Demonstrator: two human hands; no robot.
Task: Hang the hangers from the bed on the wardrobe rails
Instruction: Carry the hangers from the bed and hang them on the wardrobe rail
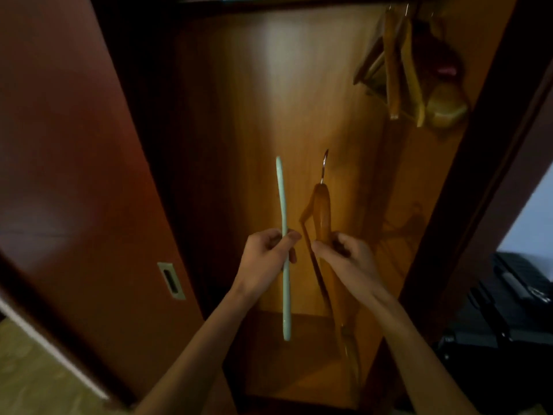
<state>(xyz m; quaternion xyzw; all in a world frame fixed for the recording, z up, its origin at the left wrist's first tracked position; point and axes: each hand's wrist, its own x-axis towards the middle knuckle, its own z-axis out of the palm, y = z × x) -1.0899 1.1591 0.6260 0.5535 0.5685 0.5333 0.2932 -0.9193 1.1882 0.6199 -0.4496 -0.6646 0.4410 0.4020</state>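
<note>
Head view: left hand (266,250) is gripping the green hanger (283,250) upright; right hand (347,254) is pinching the wooden hanger (321,211), its hook (324,166) pointing up above the fingers.

Green hanger (283,250): pale mint green, plain, no pattern. Wooden hanger (321,214), just right of the green hanger: glossy amber-brown with a silver metal hook. Hung hangers (398,70), above and to the right of the green hanger: the same honey-brown wood. Wardrobe back panel (269,100), behind the green hanger: warm orange wood grain. Door (59,145), left of the green hanger: dark reddish-brown, with a pale metallic recessed handle (171,280). Suitcase (508,310), far right: black.
</note>
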